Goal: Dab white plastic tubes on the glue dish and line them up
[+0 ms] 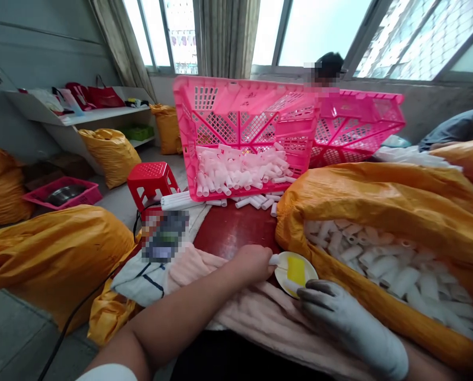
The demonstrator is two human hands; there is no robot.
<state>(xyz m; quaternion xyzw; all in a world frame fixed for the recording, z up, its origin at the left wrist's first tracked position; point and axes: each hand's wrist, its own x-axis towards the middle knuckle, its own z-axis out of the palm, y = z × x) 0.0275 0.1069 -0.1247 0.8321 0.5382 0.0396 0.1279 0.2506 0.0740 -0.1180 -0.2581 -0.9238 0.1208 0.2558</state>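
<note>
My bare left hand [256, 262] is closed on a short white plastic tube [275, 260], whose end sticks out over a small pale plate [312, 271]. On the plate lies a yellow sponge-like block [296, 271]. From the right comes my right hand [327, 297] in a white glove with grey fingertips. Its fingers are closed together at the plate's near edge, around what looks like another white tube [292, 286], partly hidden. To the right, an open orange woven sack [327, 182] holds many white tubes [405, 280].
A pink plastic basket [236, 129] lies tipped towards me with white tubes [240, 169] inside and some on the red table [236, 227]. Pink cloth [256, 317] lies under my arms. Left are a red stool [151, 182] and orange sacks [62, 254]. A person [329, 69] is behind the baskets.
</note>
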